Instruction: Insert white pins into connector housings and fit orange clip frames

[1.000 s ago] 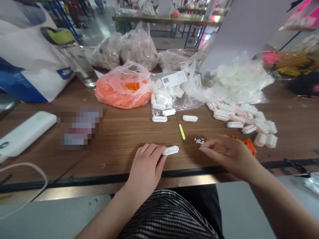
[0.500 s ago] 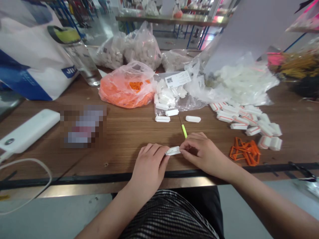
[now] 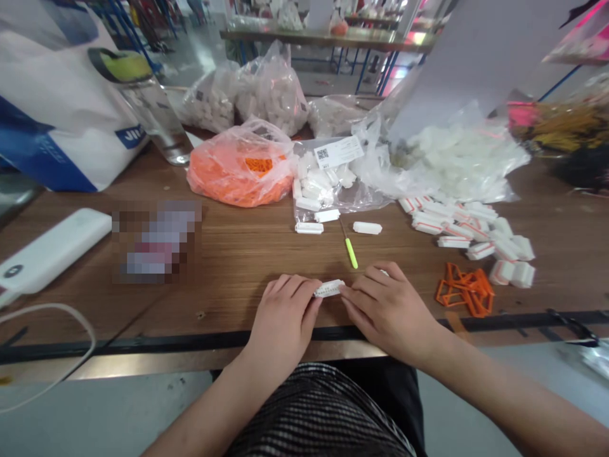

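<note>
A small white plastic piece (image 3: 329,289) with a row of fine marks along its side is held low over the table, between my two hands. My left hand (image 3: 286,311) pinches its left end with thumb and fingers. The fingertips of my right hand (image 3: 390,304) close on its right end. Something small and white shows at the far edge of my right fingers; I cannot make out what it is. Just beyond my hands lies a hook-like tool with a yellow-green handle (image 3: 351,252). Past it are loose white pieces, one (image 3: 367,227) to the right and another (image 3: 309,227) to the left.
Orange frames (image 3: 466,291) and a heap of white pieces with orange edges (image 3: 480,231) lie right. Behind are an orange-filled bag (image 3: 238,168) and a clear bag of white pieces (image 3: 316,184). A power bank (image 3: 57,244), bottle (image 3: 157,114) and blurred object (image 3: 162,241) are left.
My right hand has turned, its fingers now lying further forward and its back more upward. The tool's handle end, covered before, now shows. My left hand keeps its pinch.
</note>
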A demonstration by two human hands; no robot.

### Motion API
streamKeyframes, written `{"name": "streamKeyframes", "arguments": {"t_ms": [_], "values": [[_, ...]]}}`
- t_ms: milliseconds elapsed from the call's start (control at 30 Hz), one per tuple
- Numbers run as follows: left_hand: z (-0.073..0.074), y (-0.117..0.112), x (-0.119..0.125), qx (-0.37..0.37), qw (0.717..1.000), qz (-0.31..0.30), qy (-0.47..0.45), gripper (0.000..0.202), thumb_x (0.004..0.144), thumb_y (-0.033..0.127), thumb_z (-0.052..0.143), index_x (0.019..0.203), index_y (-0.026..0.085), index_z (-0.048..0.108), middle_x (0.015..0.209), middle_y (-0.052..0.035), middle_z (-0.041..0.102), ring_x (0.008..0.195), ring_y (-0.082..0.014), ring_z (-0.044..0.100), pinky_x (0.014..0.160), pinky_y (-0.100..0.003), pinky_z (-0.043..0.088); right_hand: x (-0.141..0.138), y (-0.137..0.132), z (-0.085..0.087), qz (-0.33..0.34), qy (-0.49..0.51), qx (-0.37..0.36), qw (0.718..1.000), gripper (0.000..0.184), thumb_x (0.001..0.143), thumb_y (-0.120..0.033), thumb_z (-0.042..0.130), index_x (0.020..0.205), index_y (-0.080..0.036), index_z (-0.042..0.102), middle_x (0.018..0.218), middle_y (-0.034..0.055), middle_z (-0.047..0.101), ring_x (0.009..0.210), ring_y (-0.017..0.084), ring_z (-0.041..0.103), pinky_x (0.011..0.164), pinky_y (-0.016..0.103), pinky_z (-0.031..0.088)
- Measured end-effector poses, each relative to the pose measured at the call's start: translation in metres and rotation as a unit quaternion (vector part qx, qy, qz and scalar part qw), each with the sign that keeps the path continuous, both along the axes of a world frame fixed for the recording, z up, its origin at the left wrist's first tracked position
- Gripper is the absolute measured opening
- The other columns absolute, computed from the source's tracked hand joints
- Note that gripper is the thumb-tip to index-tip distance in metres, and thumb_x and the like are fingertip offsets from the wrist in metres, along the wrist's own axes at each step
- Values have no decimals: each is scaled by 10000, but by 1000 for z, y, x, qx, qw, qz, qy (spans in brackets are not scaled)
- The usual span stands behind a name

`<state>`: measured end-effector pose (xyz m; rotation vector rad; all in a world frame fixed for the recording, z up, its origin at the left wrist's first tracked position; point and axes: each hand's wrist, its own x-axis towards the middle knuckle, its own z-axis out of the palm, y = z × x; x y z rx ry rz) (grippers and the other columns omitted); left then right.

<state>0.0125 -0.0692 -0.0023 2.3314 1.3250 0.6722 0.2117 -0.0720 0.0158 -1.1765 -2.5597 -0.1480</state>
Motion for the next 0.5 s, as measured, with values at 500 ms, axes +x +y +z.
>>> {"name": "streamKeyframes", "arguments": {"t_ms": [500], "values": [[-1,1,-1,4,1000,-1,2,151,959,190,500,1073,202,599,1019,-49,671,912,-237,578,822,-440,468,92,34,2,-249,90,-195,944,219,833,-326,558,736,-243,737,733,13,738,664,196,672,643,320,483]]}}
